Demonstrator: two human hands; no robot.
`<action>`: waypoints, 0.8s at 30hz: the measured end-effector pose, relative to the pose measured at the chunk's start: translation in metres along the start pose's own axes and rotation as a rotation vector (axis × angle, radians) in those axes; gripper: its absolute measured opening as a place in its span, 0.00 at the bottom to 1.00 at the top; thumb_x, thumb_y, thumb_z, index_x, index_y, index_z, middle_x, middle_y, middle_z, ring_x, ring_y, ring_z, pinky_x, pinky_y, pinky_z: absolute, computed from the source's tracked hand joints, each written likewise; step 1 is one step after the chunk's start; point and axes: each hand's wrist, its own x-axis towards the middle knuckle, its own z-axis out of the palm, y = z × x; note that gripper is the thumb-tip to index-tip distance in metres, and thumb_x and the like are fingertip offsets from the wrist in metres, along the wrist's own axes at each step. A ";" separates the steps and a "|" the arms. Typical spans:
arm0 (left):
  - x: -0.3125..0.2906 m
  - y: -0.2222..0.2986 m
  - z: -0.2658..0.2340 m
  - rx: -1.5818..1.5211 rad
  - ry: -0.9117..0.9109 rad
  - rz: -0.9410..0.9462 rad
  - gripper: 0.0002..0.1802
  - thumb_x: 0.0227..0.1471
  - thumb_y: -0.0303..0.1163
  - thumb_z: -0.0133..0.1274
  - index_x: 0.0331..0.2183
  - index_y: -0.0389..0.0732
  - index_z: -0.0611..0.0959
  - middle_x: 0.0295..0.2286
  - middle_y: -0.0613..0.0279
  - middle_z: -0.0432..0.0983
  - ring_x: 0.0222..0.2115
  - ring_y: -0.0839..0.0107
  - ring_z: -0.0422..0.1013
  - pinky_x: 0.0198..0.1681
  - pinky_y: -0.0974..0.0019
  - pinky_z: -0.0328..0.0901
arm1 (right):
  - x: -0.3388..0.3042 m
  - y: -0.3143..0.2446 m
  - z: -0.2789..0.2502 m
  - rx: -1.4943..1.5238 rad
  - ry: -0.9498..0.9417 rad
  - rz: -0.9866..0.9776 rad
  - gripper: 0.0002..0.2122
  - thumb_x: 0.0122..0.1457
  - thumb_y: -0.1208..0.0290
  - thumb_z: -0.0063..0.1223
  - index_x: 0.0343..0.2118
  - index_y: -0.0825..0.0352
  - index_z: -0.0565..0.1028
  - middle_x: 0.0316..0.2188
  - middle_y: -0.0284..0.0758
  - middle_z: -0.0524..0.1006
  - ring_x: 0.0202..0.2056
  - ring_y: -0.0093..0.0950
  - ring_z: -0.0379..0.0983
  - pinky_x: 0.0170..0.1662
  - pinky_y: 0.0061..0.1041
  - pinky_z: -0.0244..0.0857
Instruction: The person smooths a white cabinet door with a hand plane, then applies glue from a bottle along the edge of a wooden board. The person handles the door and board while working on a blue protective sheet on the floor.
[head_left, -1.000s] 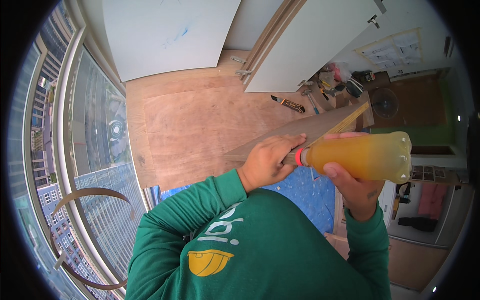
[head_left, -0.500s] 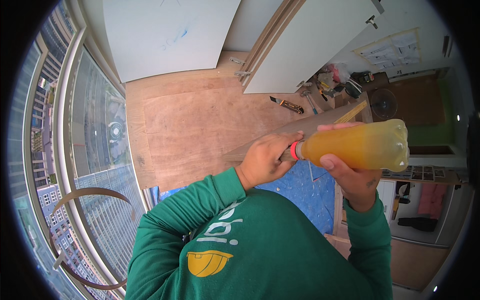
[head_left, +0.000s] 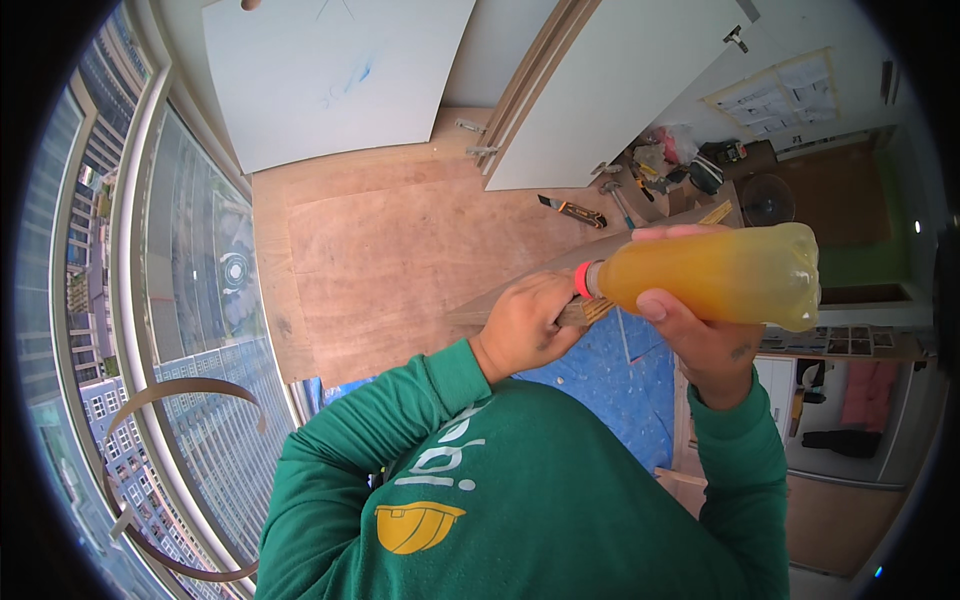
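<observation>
My right hand (head_left: 700,335) is closed around a clear plastic bottle (head_left: 710,270) holding a yellow-amber liquid. It lies nearly sideways, its red-ringed neck pointing left. My left hand (head_left: 530,318) grips the near edge of a long brown wooden board (head_left: 500,297), thumb and fingers curled round it. The bottle's mouth is right beside that hand, over the board; whether it touches is hidden. Yellow streaks (head_left: 598,309) show on the board just under the neck. More yellow lines (head_left: 716,213) mark its far right end.
A plywood worktop (head_left: 390,250) carries a utility knife (head_left: 573,210) and a hammer (head_left: 618,204). Clutter with a pink bag (head_left: 684,146) sits at the back right. White panels (head_left: 335,80) stand behind. Windows (head_left: 200,280) run along the left. Blue sheeting (head_left: 640,395) covers the floor.
The bottle's neck has shifted slightly left and up, its base slightly up. Yellow streaks under the neck are now more visible. My left hand stays on the board.
</observation>
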 end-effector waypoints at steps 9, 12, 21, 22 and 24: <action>-0.001 0.000 0.002 -0.022 0.014 0.062 0.32 0.43 0.23 0.67 0.54 0.37 0.83 0.53 0.49 0.83 0.48 0.48 0.81 0.53 0.53 0.75 | -0.010 -0.012 -0.003 -0.063 -0.064 0.051 0.27 0.56 0.75 0.72 0.57 0.73 0.73 0.53 0.48 0.81 0.50 0.35 0.81 0.56 0.36 0.76; -0.001 -0.002 0.005 -0.035 0.045 0.064 0.33 0.42 0.22 0.67 0.55 0.35 0.83 0.53 0.49 0.83 0.49 0.48 0.81 0.54 0.53 0.75 | -0.016 -0.017 -0.007 -0.079 -0.080 0.064 0.23 0.55 0.76 0.73 0.54 0.72 0.76 0.52 0.46 0.80 0.50 0.34 0.81 0.56 0.36 0.76; -0.002 0.002 0.004 -0.022 0.015 0.041 0.33 0.42 0.21 0.65 0.55 0.35 0.83 0.53 0.49 0.83 0.50 0.49 0.81 0.55 0.53 0.75 | -0.023 -0.009 -0.003 0.059 0.052 0.192 0.22 0.55 0.75 0.74 0.52 0.71 0.78 0.52 0.45 0.80 0.52 0.35 0.80 0.56 0.36 0.75; -0.002 0.002 0.003 -0.009 0.014 0.039 0.33 0.42 0.21 0.65 0.55 0.35 0.83 0.53 0.49 0.83 0.50 0.49 0.81 0.55 0.53 0.75 | -0.021 -0.007 -0.002 0.038 0.009 0.148 0.25 0.56 0.75 0.73 0.55 0.72 0.74 0.54 0.47 0.79 0.52 0.35 0.80 0.57 0.37 0.75; -0.003 0.002 0.003 0.017 0.017 0.031 0.33 0.42 0.21 0.66 0.55 0.35 0.83 0.53 0.49 0.83 0.49 0.49 0.81 0.54 0.53 0.76 | -0.022 -0.007 -0.002 0.037 0.000 0.102 0.25 0.55 0.75 0.73 0.54 0.71 0.75 0.54 0.47 0.80 0.52 0.35 0.80 0.56 0.37 0.75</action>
